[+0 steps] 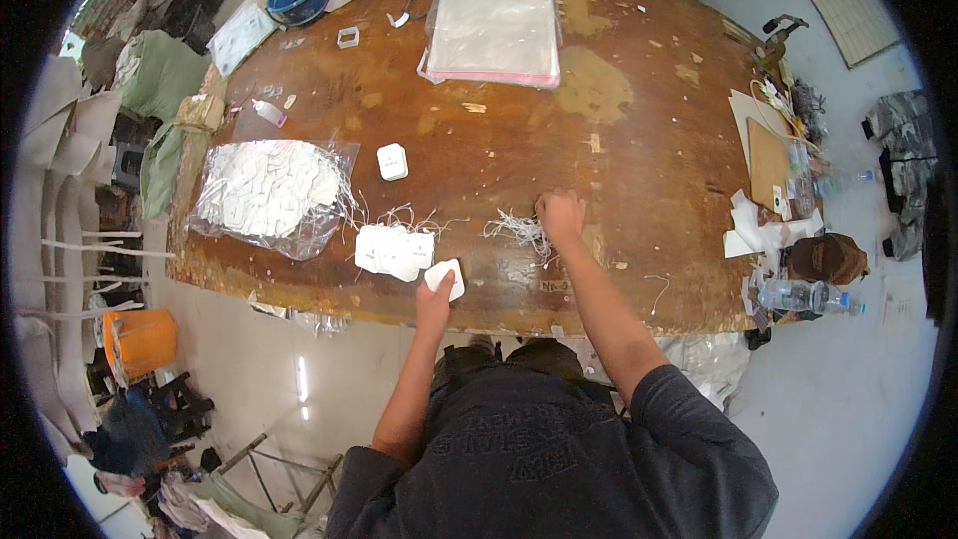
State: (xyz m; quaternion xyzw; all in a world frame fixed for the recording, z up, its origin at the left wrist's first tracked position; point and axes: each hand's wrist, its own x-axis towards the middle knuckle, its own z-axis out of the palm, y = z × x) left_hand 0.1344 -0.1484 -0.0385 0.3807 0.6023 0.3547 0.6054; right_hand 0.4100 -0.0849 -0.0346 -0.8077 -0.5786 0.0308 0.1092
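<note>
Near the surface's (639, 190) front edge, the left hand (435, 291) pinches a white tag (445, 277) while the right hand (561, 216) closes on tangled strings (517, 230) — a tug could likely drag several out together.

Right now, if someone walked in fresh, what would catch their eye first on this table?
Most likely the two hands at the near edge of the worn brown table: the left hand holds a white paper tag, and the right hand pinches a tangle of white strings. Next, the clear bag heaped with white tags at the left, and the stack of clear plastic bags at the far side.
</note>
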